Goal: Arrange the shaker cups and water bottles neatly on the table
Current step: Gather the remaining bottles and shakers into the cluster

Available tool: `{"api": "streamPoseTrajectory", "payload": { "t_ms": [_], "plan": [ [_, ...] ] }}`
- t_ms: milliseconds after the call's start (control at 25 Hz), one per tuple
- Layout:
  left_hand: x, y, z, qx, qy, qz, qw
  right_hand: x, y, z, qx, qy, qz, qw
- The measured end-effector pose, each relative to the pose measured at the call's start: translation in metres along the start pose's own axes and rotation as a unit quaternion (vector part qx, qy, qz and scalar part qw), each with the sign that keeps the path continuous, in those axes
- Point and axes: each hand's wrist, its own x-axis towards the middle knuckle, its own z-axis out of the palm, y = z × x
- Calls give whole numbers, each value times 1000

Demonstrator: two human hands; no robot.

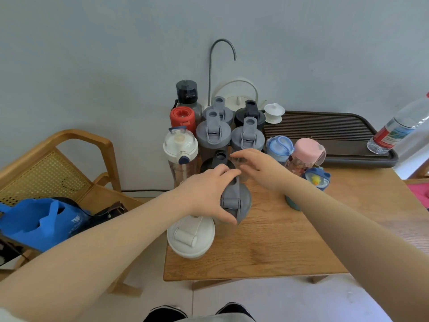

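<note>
My left hand (209, 194) grips the lid of a grey shaker cup (239, 203) that stands on the wooden table (267, 252). My right hand (257, 168) hovers just beyond it with relaxed fingers, near a black-lidded shaker (219, 160). A white shaker cup (191, 238) stands at the table's front left corner. Behind are several grey shakers (212, 133), a black-lidded shaker (250, 116), a red-capped bottle (182, 117), a dark bottle (186, 94) and a white-lidded clear bottle (180, 147). To the right stand a blue-lidded bottle (279, 146), a pink-lidded bottle (306, 152) and a blue duck cup (316, 180).
A dark tea tray (336, 135) lies at the back right with a white lidded cup (274, 112) and a plastic water bottle (399, 126). A kettle with a tall spout (236, 98) stands at the wall. A wooden chair (58, 163) with a blue bag (41, 221) is left of the table.
</note>
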Motion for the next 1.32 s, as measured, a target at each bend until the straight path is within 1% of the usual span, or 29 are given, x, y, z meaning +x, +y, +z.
{"api": "streamPoseTrajectory", "payload": {
  "t_ms": [120,200,280,400,480,760,920,1040,1200,1320],
  "plan": [
    [-2,-7,-7,-27,26,-19,999,19,-4,11,-36,-37,-34,998],
    [-5,-13,-12,-22,23,-20,999,28,-5,17,-70,-48,-39,996],
    [-9,-16,-16,-31,40,-22,998,32,-7,19,-115,-52,-32,991],
    [-12,-21,-25,-94,83,-22,992,34,-11,17,-205,-71,-23,976],
    [-13,-25,-31,-132,108,-23,985,35,-11,16,-239,-78,-24,968],
    [-22,-36,-48,-171,160,-6,972,34,-4,13,-205,-47,-41,977],
    [-33,-40,-67,-205,216,9,955,30,2,16,-233,-67,-54,969],
    [-38,-42,-72,-201,241,14,949,25,2,16,-224,-66,-24,972],
    [-37,-42,-68,-196,245,5,949,15,4,13,-180,-40,10,983],
    [-30,-40,-60,-174,228,-10,958,2,11,3,-191,-21,25,981]
  ]
}}
